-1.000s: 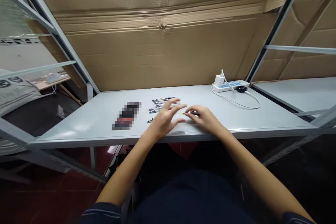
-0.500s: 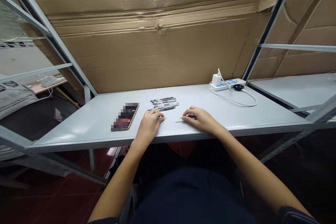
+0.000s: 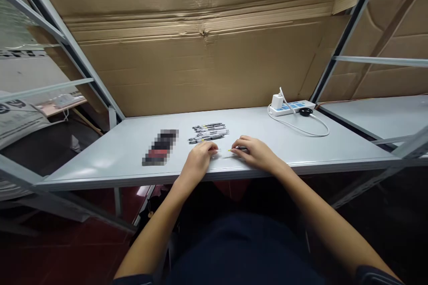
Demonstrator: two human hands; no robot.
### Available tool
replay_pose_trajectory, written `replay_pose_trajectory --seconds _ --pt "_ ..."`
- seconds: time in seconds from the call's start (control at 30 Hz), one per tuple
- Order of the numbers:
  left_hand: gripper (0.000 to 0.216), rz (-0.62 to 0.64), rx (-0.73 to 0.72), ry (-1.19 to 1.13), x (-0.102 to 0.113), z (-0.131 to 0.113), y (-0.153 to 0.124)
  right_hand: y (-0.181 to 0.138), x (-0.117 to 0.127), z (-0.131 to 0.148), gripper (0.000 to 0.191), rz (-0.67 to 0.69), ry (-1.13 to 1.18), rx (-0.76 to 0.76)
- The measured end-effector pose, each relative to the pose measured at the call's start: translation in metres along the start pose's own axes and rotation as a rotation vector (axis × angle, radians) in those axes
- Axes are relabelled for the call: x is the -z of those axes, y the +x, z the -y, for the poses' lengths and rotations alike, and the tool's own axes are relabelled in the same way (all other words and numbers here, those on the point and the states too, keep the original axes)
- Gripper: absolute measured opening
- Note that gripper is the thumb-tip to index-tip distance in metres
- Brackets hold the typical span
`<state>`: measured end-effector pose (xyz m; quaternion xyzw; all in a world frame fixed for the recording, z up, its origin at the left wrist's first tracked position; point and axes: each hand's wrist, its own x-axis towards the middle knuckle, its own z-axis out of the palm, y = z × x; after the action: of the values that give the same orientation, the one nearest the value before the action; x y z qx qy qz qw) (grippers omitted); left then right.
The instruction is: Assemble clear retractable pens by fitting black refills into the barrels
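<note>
My left hand (image 3: pixel 198 163) rests on the grey table (image 3: pixel 301 151) near its front edge, fingers pinched on one end of a thin clear pen part (image 3: pixel 223 154). My right hand (image 3: pixel 256 153) lies just to the right, fingers closed on a pen piece with a yellow tip (image 3: pixel 236 148). The two pieces nearly meet between the hands. A row of several pens (image 3: pixel 208 132) lies just behind my left hand.
A phone (image 3: pixel 161 147) lies on the table to the left of the pens. At the back right sits a white power strip (image 3: pixel 292 107) with a charger and a looping white cable (image 3: pixel 309 130). Cardboard sheets stand behind; metal shelf posts flank both sides.
My left hand went from spread over the pens to closed on a clear pen part and moved right toward my right hand, which stayed closed on its piece.
</note>
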<state>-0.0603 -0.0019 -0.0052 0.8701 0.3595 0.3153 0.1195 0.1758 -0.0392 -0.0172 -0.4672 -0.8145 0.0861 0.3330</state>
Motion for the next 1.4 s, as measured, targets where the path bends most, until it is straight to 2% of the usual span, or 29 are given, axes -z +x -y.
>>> replay_pose_trajectory --seconds 0.3,0.5,0.63,0.87,1.13,1.4 --pt "0.018 -0.009 0.004 -0.081 -0.001 -0.002 -0.001 0.001 -0.001 0.002 0.021 -0.008 -0.009 0.031" --pt "0.012 0.070 -0.031 -0.146 -0.001 -0.008 -0.002 0.000 -0.007 -0.001 0.017 -0.026 0.031 0.093" --pt "0.014 0.092 -0.029 -0.177 -0.007 -0.011 0.008 0.000 -0.011 -0.007 0.024 -0.075 0.082 0.139" --pt "0.016 0.054 -0.018 -0.192 -0.012 -0.014 0.026 0.001 -0.003 -0.007 0.004 -0.144 0.131 0.068" --pt "0.014 0.076 -0.029 -0.220 -0.020 -0.013 0.028 0.000 -0.003 -0.005 0.017 -0.092 0.167 0.034" --pt "0.018 0.103 0.043 -0.244 -0.019 -0.016 0.023 0.002 0.001 -0.003 0.012 -0.113 0.122 0.053"
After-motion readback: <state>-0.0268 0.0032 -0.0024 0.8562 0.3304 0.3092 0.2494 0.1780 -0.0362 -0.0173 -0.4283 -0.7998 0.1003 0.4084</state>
